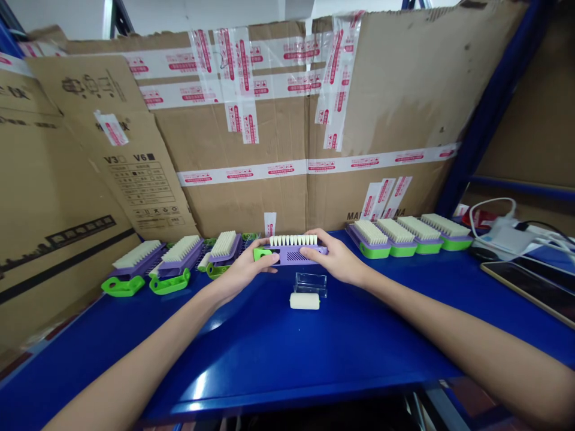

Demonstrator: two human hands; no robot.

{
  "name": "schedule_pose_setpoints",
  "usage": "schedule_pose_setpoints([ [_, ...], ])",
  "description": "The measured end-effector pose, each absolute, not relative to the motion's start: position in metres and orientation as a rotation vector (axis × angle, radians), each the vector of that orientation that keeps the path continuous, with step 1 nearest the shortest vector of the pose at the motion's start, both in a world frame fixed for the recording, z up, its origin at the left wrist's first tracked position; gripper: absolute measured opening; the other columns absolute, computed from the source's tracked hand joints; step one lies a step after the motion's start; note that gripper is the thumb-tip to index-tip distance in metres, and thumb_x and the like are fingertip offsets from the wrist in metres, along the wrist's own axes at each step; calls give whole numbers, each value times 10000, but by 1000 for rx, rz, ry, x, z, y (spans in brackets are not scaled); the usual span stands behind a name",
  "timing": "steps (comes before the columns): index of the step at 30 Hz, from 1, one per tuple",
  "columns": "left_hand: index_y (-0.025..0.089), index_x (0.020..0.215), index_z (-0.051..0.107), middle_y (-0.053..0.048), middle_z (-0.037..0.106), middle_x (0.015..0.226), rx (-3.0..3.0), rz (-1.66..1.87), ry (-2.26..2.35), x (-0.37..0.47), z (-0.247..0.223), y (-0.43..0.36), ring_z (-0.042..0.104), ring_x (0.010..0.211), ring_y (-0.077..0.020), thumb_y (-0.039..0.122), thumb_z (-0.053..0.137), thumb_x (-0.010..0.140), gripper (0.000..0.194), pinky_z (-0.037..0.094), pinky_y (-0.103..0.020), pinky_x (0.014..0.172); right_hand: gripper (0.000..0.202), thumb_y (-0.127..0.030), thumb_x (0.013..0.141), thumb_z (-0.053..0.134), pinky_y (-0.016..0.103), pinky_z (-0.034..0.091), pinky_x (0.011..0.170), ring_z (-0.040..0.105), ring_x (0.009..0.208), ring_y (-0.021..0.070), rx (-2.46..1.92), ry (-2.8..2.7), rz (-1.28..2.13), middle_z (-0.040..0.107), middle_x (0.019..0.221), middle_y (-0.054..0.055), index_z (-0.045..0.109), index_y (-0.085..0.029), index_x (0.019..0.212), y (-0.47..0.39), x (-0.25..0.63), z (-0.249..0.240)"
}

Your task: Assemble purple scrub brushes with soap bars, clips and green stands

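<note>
A purple brush with a green end and white bristles facing up is held between my two hands above the blue table. My left hand is closed on its green left end, thumb at the front. The right end is gripped by my right hand, with the thumb on the front face. Just below the brush, a small clear plastic piece lies on the table, and a cream roller rests in front of it.
The blue table bears several purple brushes with green parts at left and a row of green-and-purple brushes at right. A phone and white cables lie far right. Taped cardboard stands behind.
</note>
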State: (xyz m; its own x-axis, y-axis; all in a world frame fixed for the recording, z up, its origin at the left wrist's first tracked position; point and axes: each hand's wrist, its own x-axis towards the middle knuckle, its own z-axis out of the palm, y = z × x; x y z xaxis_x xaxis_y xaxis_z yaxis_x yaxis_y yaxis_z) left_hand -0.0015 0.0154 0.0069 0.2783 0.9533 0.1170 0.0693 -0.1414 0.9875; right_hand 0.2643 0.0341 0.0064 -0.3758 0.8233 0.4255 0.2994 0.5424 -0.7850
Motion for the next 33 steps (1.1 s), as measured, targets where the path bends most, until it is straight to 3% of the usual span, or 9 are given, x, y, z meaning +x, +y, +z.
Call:
schedule_pose_setpoints([
  [13, 217, 1466, 511, -130, 720, 1288, 1625, 1013, 1105, -3, 3, 15, 745, 1018, -248, 538, 865, 871, 763, 603, -460, 969, 436, -560, 981, 700, 456, 579, 972, 702, 1071, 270, -851, -1998, 649, 734, 1196, 81, 617, -233, 1258, 33, 265, 4],
  [17, 227, 1459, 527, -133, 700, 1333, 1657, 1048, 1088, -3, 3, 15, 721, 1112, -273, 531, 875, 858, 758, 597, -439, 960, 440, -546, 983, 707, 467, 579, 986, 696, 1092, 277, -821, -2006, 623, 726, 1224, 92, 608, -237, 1281, 32, 267, 5],
  [26, 226, 1390, 548, -135, 658, 1409, 1674, 1131, 1084, 6, 13, 6, 643, 1300, -323, 431, 965, 726, 810, 504, -467, 1126, 457, -499, 989, 718, 483, 541, 1050, 682, 1164, 290, -721, -2063, 487, 700, 1298, 103, 585, -240, 1341, 32, 271, 6],
  [33, 219, 1366, 590, -149, 675, 1396, 1667, 1151, 1040, 5, 5, 11, 629, 1334, -346, 423, 982, 722, 780, 461, -523, 1179, 446, -497, 999, 709, 474, 554, 1024, 689, 1129, 281, -722, -2098, 450, 696, 1286, 106, 582, -243, 1343, 32, 272, 5],
])
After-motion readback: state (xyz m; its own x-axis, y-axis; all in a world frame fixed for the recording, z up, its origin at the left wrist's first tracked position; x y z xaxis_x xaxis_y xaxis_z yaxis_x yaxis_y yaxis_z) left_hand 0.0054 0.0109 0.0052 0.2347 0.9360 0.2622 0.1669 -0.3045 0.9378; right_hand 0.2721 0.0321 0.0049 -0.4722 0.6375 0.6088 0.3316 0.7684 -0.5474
